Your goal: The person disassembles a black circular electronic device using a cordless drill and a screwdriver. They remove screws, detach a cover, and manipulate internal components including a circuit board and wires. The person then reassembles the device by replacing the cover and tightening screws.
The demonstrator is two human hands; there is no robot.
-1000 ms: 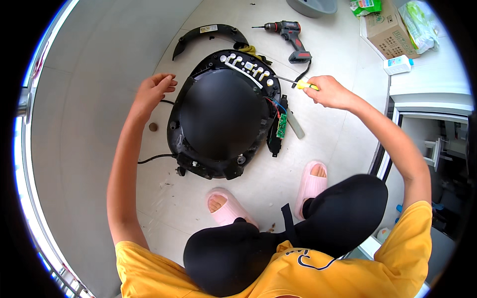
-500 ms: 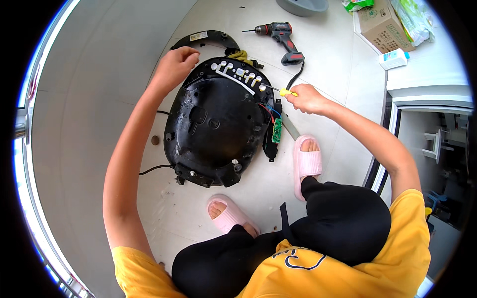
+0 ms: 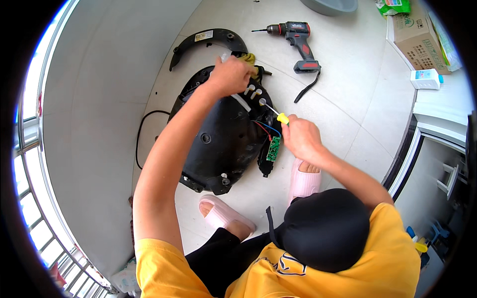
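A black plastic shell lies on the floor before me, with a white strip and several round white pieces along its far edge. My right hand is closed around the yellow handle of a screwdriver, whose thin shaft reaches the rightmost white piece. Over the far edge, my left hand has its fingers bent and drawn together, hiding part of the white pieces. What those fingers hold, if anything, cannot be made out. A green circuit board with red and blue wires sits at the shell's right side.
Beyond the shell lie a curved black plastic piece and a yellowish cloth. A cordless drill rests to the far right, near a grey basin. Further right are a cardboard box and a white bottle.
My left hand has moved right, from the shell's far left edge to over the white pieces. The screwdriver stays at the rightmost piece, now tilted more steeply. The whole view has shifted.
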